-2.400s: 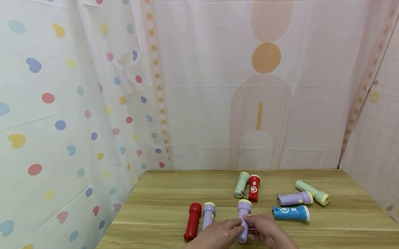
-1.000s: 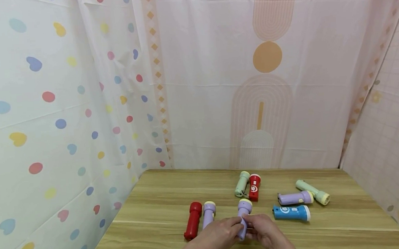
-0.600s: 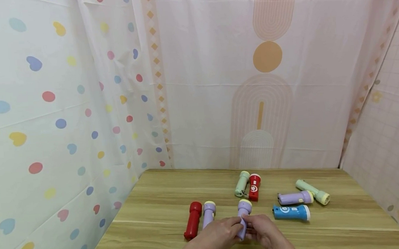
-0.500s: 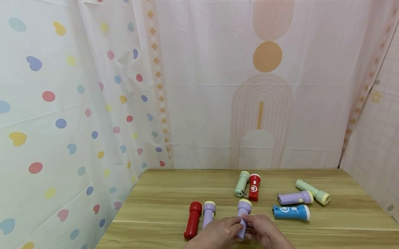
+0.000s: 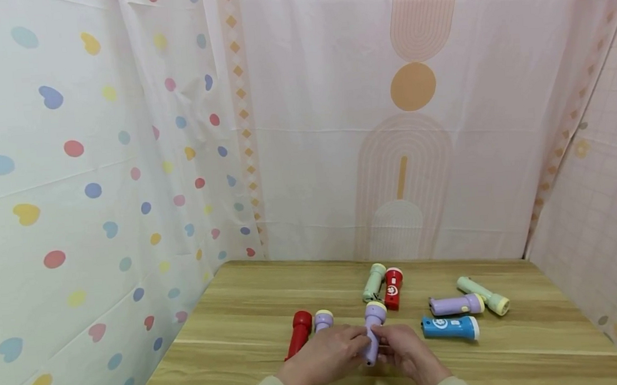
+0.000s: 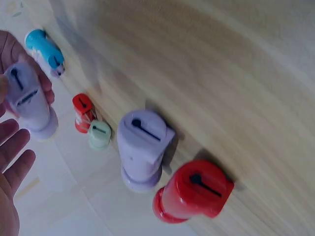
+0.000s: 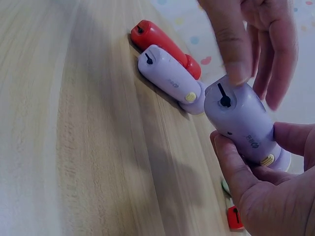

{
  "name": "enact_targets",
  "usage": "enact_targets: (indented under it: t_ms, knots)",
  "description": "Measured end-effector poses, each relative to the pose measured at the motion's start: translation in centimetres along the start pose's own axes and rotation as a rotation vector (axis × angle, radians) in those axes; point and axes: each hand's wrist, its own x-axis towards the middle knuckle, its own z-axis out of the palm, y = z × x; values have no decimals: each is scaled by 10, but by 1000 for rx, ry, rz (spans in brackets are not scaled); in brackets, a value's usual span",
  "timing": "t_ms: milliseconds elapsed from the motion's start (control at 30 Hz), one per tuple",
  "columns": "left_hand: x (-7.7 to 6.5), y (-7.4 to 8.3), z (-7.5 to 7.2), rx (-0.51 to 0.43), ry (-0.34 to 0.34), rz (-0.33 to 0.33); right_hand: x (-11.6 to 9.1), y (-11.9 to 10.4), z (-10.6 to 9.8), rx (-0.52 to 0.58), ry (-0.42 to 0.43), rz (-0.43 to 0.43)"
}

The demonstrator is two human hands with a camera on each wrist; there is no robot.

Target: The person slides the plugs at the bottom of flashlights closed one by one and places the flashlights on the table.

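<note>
A purple flashlight (image 5: 372, 336) with a pale yellow lens rim is held above the table, its head pointing away. My right hand (image 5: 410, 354) grips its body between thumb and curled fingers. From the other side my left hand (image 5: 326, 356) reaches to it. In the right wrist view the left thumb (image 7: 238, 71) lies at the flashlight's tail end, by a black keyhole-shaped slot, while the other left fingers are stretched away from the body. A yellow switch (image 7: 267, 160) shows on the side. Left of it, a second purple flashlight (image 5: 323, 319) is partly hidden behind the left hand.
A red flashlight (image 5: 300, 331) lies beside that second purple one. Farther back are a green flashlight (image 5: 373, 283) and a red one with a white print (image 5: 393, 288). At right lie a blue flashlight (image 5: 450, 328), a purple one (image 5: 455, 305) and another green one (image 5: 483, 295). Curtains surround the wooden table (image 5: 251, 290).
The held purple flashlight has risen slightly and tilted, so its tail end now shows. Both hands moved up a little with it, and the left hand now covers more of the flashlights at left.
</note>
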Motion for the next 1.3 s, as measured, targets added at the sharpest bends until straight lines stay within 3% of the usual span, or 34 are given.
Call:
enact_targets:
  t_ms: [200, 367, 733, 1067, 1300]
  knots:
    - [-4, -15, -3, -11, -35, -119, 3, -2, -2, -30, 16, -19]
    - [-10, -27, -3, -53, -115, -222, 5, -3, -3, -54, 30, 4]
    - [-29, -45, 2, -80, -204, -409, 10, 0, 0, -81, 3, -16]
    - [-46, -53, 13, -79, -223, -433, 19, 4, 2, -152, 9, 42]
    - [-50, -49, 20, -46, -229, -421, 23, 8, 6, -173, 12, -3]
